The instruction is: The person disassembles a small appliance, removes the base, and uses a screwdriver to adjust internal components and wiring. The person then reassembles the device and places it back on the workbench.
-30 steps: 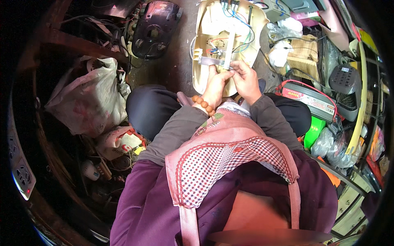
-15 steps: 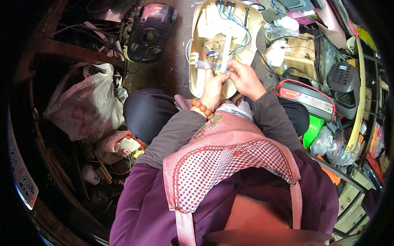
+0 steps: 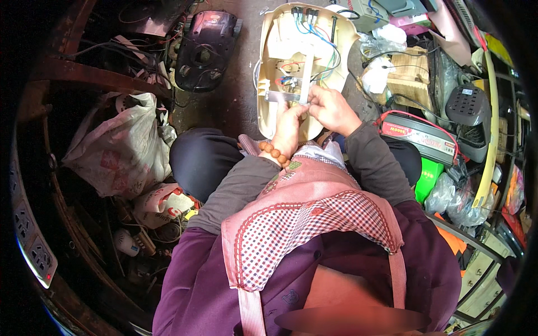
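Both hands meet on the near end of the cream shell, which lies open on the bare floor just past the knees: the left hand and right hand pinch a small part, too small to tell. Left of the shell a white bag and black housing crowd it; right, a red-wired box lies close. Since a second ago, the shell sits slightly higher in view.

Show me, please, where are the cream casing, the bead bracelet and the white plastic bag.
cream casing (image 3: 273,115), head view, on its left rim.
bead bracelet (image 3: 274,153), head view, on a bead at the left wrist.
white plastic bag (image 3: 120,151), head view, on its crumpled middle.
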The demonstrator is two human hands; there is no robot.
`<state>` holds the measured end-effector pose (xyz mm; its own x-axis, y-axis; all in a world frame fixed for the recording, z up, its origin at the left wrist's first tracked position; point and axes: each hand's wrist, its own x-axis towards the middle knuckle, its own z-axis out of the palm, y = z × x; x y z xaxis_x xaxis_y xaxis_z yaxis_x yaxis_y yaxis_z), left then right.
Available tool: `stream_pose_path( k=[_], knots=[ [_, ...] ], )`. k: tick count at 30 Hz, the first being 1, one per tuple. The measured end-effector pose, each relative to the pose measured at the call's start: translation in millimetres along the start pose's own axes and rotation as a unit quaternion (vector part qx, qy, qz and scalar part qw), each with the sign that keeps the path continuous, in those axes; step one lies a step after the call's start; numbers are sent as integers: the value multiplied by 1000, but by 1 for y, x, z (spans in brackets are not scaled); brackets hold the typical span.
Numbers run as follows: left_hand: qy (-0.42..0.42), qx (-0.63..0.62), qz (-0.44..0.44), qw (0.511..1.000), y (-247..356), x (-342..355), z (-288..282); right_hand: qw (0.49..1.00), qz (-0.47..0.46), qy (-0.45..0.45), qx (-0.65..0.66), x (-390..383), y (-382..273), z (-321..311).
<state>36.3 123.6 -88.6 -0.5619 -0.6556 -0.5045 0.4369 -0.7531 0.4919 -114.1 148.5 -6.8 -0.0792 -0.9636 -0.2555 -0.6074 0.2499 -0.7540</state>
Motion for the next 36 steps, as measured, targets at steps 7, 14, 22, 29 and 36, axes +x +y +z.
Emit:
stream_pose_path(
  k=[7, 14, 22, 29, 36],
  knots=[
    [16, 55, 14, 998, -9, 10, -14, 993, 38, 65, 90, -12, 23, 21],
    [52, 75, -4, 996, -15, 15, -21, 990, 55, 111, 68, -16, 15, 26],
    [16, 98, 77, 992, -24, 26, -32, 957, 152, 41, 244, -8, 24, 27],
    [35, 97, 45, 994, -18, 22, -27, 965, 113, 71, 225, -11, 27, 32],
    [60, 135, 71, 986, -24, 26, -29, 996, 45, 54, 55, -13, 30, 23]
  ],
)
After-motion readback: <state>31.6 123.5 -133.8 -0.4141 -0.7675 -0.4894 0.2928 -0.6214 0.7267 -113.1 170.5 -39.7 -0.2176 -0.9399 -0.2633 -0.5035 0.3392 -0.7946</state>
